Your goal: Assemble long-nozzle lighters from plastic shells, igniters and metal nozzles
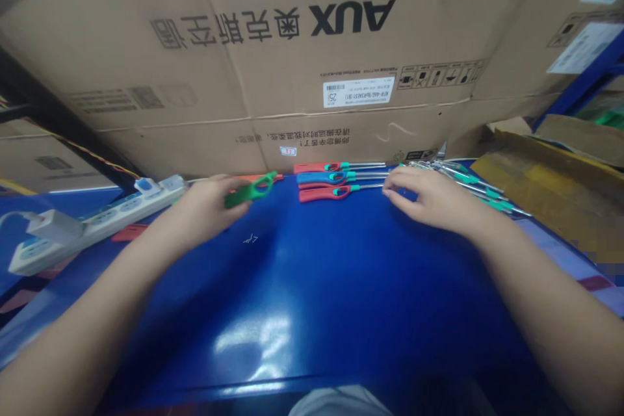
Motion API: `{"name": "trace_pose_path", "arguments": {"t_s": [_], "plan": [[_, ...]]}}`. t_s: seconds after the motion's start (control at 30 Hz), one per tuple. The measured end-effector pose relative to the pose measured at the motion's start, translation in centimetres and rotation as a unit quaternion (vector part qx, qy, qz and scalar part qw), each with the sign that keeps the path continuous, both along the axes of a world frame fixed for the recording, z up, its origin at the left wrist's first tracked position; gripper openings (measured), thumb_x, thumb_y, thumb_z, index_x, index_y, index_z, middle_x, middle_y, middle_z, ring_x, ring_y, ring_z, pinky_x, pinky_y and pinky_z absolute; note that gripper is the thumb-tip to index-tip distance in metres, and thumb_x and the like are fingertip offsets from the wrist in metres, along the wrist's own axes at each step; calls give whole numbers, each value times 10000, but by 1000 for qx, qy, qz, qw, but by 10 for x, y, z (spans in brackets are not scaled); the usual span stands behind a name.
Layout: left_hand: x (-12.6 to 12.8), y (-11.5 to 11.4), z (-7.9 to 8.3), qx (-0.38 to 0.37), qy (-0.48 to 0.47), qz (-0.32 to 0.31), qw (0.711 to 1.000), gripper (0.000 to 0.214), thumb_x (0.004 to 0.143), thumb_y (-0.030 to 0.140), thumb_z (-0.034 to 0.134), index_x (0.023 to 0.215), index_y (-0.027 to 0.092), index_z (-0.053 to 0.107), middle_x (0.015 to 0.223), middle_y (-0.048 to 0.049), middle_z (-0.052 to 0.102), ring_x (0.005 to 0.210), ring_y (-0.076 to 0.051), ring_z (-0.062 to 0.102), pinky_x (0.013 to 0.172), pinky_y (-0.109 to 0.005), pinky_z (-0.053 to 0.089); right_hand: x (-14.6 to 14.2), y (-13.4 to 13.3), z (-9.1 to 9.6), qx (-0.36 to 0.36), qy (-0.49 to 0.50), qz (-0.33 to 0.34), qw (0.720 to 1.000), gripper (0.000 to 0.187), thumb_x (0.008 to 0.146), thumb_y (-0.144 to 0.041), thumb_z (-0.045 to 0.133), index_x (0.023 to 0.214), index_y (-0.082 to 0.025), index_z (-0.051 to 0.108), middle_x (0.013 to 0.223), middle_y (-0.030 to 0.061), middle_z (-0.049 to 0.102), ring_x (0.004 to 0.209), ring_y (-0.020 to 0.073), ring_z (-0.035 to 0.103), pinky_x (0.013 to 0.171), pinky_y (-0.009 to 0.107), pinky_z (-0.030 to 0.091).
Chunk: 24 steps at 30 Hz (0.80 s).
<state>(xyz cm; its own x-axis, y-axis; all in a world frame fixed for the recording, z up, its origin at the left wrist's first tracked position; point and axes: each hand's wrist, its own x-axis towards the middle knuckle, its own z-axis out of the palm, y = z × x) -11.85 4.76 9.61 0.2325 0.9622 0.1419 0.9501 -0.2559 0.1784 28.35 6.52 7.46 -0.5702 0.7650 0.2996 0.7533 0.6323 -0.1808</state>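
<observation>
My left hand (212, 205) is closed on a green lighter handle (248, 191), whose looped trigger end points right and shows no metal tube. An orange-red lighter handle (273, 177) lies partly hidden behind it. My right hand (426, 195) hovers with curved fingers, thumb and forefinger apart, beside the metal lighter tubes with teal parts (468, 177) piled at the right. Between the hands three long-necked lighters lie in a row: a red lighter (316, 168) at the back, a blue lighter (314, 178) in the middle and a red lighter (316, 194) in front. Their metal necks point right.
A large cardboard box (273, 78) stands behind the blue table (312, 299). A white power strip (112, 214) with plugs lies at the left, near a red piece (129, 233). An open carton with yellow tape (550, 188) is at the right.
</observation>
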Motion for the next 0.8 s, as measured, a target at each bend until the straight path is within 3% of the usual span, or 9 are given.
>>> {"name": "trace_pose_path", "arguments": {"t_s": [0.07, 0.13, 0.27, 0.43, 0.57, 0.8], "plan": [[22, -16, -5, -26, -27, -60, 998, 443, 903, 397, 592, 1309, 241, 678, 1241, -44, 730, 1097, -272, 689, 993, -367, 540, -13, -10, -1, 2, 70, 59, 996, 160, 986, -286, 517, 1044, -218, 650, 1103, 93, 689, 979, 235, 656, 875, 360, 500], [46, -29, -18, -71, -99, -154, 980, 444, 934, 370, 584, 1350, 234, 662, 1253, -57, 718, 1104, -245, 686, 995, -350, 536, -27, -21, -4, -30, 86, 112, 989, 160, 980, -306, 581, 1106, -236, 649, 1177, 84, 666, 999, 214, 656, 869, 334, 508], [80, -44, -53, -111, -188, -214, 952, 406, 972, 272, 577, 1372, 239, 641, 1268, -73, 698, 1122, -215, 674, 996, -338, 533, -50, -38, -12, -102, -5, 164, 981, 232, 947, -331, 672, 1165, -254, 653, 1251, 52, 631, 988, 200, 664, 803, 306, 491], [84, -48, -79, -83, -182, -286, 937, 426, 997, 219, 550, 1420, 246, 591, 1329, -99, 653, 1247, -236, 590, 1101, -416, 493, -60, -41, -20, -128, -108, 182, 969, 55, 979, -239, 600, 969, -216, 649, 999, 15, 656, 780, 161, 622, 645, 276, 393], [77, -48, -82, -64, -178, -259, 947, 481, 983, 235, 576, 1462, 265, 538, 1380, -106, 620, 1272, -253, 571, 1114, -449, 487, -53, -36, -18, -139, -115, 147, 973, 19, 950, -221, 621, 933, -216, 626, 959, 14, 658, 723, 155, 584, 617, 273, 360], [75, -42, -89, -52, -229, -204, 950, 398, 957, 242, 621, 1355, 234, 615, 1299, -84, 685, 1209, -249, 615, 1080, -432, 490, -46, -30, -16, -166, -104, 97, 976, 75, 929, -274, 668, 955, -223, 619, 918, 16, 679, 672, 155, 565, 591, 268, 326]]}}
